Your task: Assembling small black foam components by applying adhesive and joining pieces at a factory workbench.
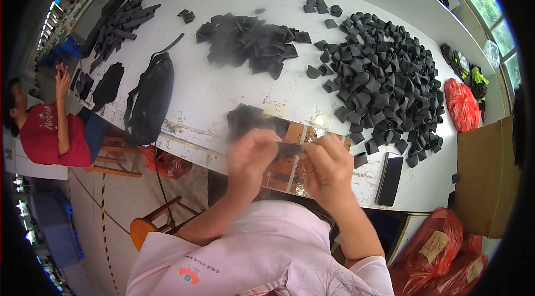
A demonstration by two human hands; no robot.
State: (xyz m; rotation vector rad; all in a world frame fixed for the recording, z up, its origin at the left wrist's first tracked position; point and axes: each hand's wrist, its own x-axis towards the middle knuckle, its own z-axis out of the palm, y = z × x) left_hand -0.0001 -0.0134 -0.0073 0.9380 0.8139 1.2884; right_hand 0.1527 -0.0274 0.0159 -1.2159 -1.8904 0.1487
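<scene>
Between my two hands, over the table's near edge, stretches a small black strip of fabric [291, 149]. My left hand [253, 154] pinches its left end; my right hand [327, 163] grips its right end with fingers closed. Under them lies a brown board with clear tape [283, 170]. A small heap of black pieces [243, 119] is just beyond my left hand. Farther off is a blurred pile of flat black pieces [251, 42]. To the right spreads a large heap of black pieces bent into loops [387, 78].
A phone [389, 179] lies right of my right hand. A black bag [150, 98] and black strips [125, 23] are on the left of the white table [189, 78]. Red plastic bags [434, 251] and a cardboard box [485, 176] stand right. A person in red [53, 129] sits left.
</scene>
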